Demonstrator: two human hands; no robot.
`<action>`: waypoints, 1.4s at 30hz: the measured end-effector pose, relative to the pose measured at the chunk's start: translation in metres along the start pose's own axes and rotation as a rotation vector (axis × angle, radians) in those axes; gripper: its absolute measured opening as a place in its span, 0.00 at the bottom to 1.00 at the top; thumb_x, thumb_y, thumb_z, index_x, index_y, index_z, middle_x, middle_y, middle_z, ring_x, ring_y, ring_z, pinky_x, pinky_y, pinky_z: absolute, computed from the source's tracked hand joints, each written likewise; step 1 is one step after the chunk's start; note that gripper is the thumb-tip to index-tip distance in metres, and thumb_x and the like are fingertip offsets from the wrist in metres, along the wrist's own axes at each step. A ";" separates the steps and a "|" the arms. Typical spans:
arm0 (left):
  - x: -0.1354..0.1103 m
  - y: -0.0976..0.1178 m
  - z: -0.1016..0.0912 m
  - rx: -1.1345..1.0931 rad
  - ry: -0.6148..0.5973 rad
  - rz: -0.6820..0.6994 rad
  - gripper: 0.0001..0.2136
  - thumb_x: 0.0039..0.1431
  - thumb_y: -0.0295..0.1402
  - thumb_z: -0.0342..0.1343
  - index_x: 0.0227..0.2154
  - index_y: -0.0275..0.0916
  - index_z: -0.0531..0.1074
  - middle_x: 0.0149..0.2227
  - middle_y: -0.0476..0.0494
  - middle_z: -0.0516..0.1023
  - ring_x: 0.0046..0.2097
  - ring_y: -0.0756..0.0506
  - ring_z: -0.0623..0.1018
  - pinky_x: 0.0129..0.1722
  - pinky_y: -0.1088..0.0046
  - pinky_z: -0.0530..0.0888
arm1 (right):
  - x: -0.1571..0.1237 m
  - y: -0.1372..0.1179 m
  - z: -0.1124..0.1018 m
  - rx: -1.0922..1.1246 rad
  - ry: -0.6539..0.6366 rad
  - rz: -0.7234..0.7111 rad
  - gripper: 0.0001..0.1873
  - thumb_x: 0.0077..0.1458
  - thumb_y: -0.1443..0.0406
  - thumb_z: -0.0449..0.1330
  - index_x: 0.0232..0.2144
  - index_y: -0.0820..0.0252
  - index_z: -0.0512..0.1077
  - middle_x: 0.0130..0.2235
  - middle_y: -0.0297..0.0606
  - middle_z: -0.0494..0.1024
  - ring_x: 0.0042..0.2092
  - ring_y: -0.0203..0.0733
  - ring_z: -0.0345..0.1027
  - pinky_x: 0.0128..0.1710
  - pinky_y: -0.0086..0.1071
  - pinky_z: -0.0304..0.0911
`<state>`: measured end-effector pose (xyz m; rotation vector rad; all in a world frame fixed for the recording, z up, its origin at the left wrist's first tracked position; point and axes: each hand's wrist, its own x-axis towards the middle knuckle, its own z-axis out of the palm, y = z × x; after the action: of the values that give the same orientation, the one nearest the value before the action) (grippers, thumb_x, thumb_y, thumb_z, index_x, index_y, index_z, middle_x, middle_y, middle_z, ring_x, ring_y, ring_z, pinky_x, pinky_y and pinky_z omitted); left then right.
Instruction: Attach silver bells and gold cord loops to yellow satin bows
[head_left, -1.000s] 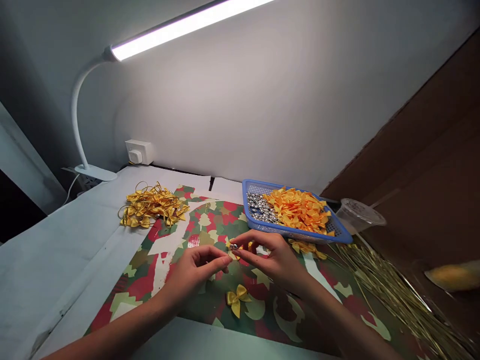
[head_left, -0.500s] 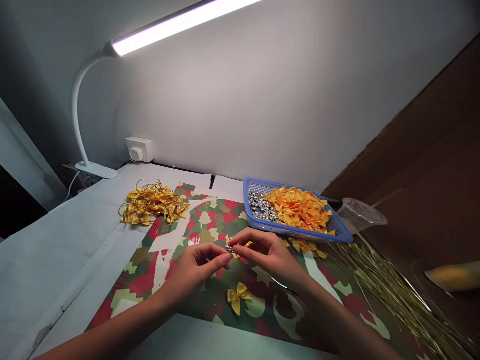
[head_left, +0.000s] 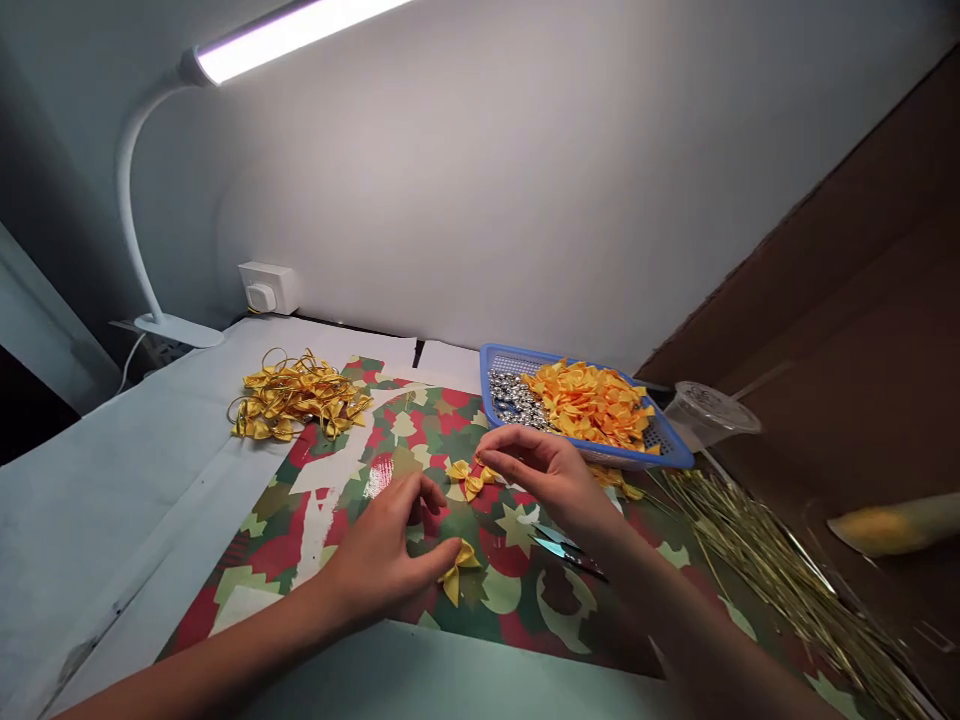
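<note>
My left hand (head_left: 390, 550) is open over the patterned sheet, thumb and fingers apart. Its thumb tip overlaps a yellow ribbon bow (head_left: 460, 575); whether they touch I cannot tell. Thumb and fingertips of my right hand (head_left: 544, 475) are pinched together, and what they hold, if anything, is too small to make out. Just below those fingertips is another yellow bow (head_left: 469, 482). A pair of small scissors (head_left: 562, 548) lies under my right wrist, its handles partly hidden.
A blue basket (head_left: 491, 410) holds silver bells (head_left: 517, 400) and many yellow bows (head_left: 592, 400). Bows with gold cords (head_left: 296, 395) are heaped at left. Gold cords or stems (head_left: 765, 540) lie at right beside a clear plastic cup (head_left: 709, 415). A lamp (head_left: 131, 190) stands at back left.
My hands have moved apart; the left opened and came down toward the near bow. The silver bell between my fingertips no longer shows. The view shifted slightly.
</note>
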<state>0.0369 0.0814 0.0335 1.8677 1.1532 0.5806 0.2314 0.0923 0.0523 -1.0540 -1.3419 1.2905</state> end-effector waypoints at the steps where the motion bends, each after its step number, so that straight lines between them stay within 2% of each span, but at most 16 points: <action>1: -0.001 0.000 0.000 0.036 -0.006 0.019 0.08 0.51 0.36 0.55 0.31 0.40 0.64 0.32 0.47 0.68 0.35 0.45 0.69 0.35 0.68 0.67 | 0.000 -0.002 -0.001 0.000 0.011 -0.004 0.12 0.43 0.57 0.68 0.26 0.58 0.74 0.27 0.31 0.73 0.28 0.32 0.64 0.31 0.28 0.62; 5: 0.000 -0.004 0.001 0.111 -0.037 0.091 0.07 0.49 0.34 0.56 0.31 0.40 0.66 0.33 0.46 0.70 0.36 0.44 0.70 0.37 0.66 0.68 | -0.002 -0.010 -0.005 -0.026 0.043 -0.037 0.09 0.45 0.58 0.66 0.27 0.57 0.74 0.27 0.31 0.74 0.27 0.32 0.64 0.30 0.27 0.63; 9: 0.000 -0.006 0.002 0.093 -0.052 0.104 0.06 0.52 0.35 0.57 0.30 0.40 0.68 0.32 0.45 0.72 0.37 0.43 0.71 0.39 0.65 0.68 | -0.005 -0.016 -0.007 -0.069 0.062 -0.067 0.08 0.46 0.59 0.65 0.27 0.57 0.74 0.28 0.33 0.75 0.28 0.34 0.66 0.29 0.29 0.63; 18: 0.000 -0.003 0.003 0.003 -0.033 0.125 0.10 0.53 0.42 0.57 0.32 0.41 0.68 0.31 0.46 0.74 0.33 0.45 0.72 0.33 0.68 0.69 | -0.013 -0.025 0.000 -0.105 0.050 -0.072 0.08 0.47 0.58 0.64 0.27 0.55 0.74 0.28 0.34 0.78 0.28 0.35 0.68 0.28 0.30 0.65; 22: 0.002 -0.005 0.004 0.024 -0.016 0.071 0.12 0.53 0.43 0.57 0.31 0.40 0.67 0.30 0.45 0.75 0.31 0.46 0.72 0.31 0.69 0.68 | -0.015 -0.027 0.005 -0.085 0.013 -0.061 0.10 0.46 0.56 0.64 0.27 0.55 0.75 0.29 0.35 0.79 0.28 0.35 0.69 0.27 0.29 0.66; 26: 0.001 -0.002 0.003 0.011 -0.016 0.050 0.10 0.54 0.40 0.56 0.30 0.39 0.65 0.29 0.46 0.74 0.29 0.47 0.73 0.28 0.71 0.68 | -0.019 -0.028 0.008 -0.061 -0.002 -0.076 0.08 0.47 0.57 0.65 0.27 0.55 0.76 0.29 0.34 0.78 0.27 0.33 0.67 0.26 0.28 0.65; 31: -0.001 0.002 0.004 -0.082 -0.090 0.094 0.05 0.57 0.35 0.51 0.31 0.39 0.68 0.25 0.49 0.72 0.24 0.50 0.71 0.23 0.75 0.66 | -0.023 -0.030 0.011 -0.052 -0.018 -0.075 0.08 0.47 0.57 0.65 0.26 0.55 0.76 0.28 0.34 0.78 0.28 0.34 0.68 0.26 0.29 0.65; 36: 0.000 0.005 0.004 -0.164 -0.140 0.052 0.08 0.57 0.34 0.49 0.33 0.38 0.72 0.27 0.47 0.74 0.29 0.48 0.73 0.26 0.74 0.68 | -0.023 -0.032 0.013 -0.063 -0.015 -0.059 0.07 0.48 0.58 0.64 0.26 0.55 0.75 0.30 0.35 0.78 0.29 0.35 0.69 0.25 0.28 0.65; 39: -0.001 0.007 -0.001 -0.229 -0.170 0.004 0.11 0.56 0.34 0.47 0.34 0.38 0.75 0.30 0.45 0.76 0.34 0.45 0.74 0.31 0.72 0.70 | -0.022 -0.030 0.013 -0.067 0.008 -0.065 0.07 0.48 0.59 0.64 0.27 0.55 0.76 0.30 0.35 0.79 0.29 0.35 0.69 0.24 0.28 0.64; 42: -0.003 0.007 -0.005 -0.336 -0.236 0.014 0.14 0.54 0.32 0.46 0.35 0.40 0.77 0.34 0.45 0.77 0.38 0.44 0.74 0.36 0.71 0.70 | -0.021 -0.029 0.012 -0.049 0.031 -0.078 0.06 0.48 0.60 0.64 0.26 0.55 0.75 0.28 0.34 0.78 0.27 0.34 0.67 0.24 0.28 0.64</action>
<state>0.0357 0.0796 0.0425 1.6064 0.8321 0.5108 0.2240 0.0676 0.0796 -1.0408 -1.3846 1.1847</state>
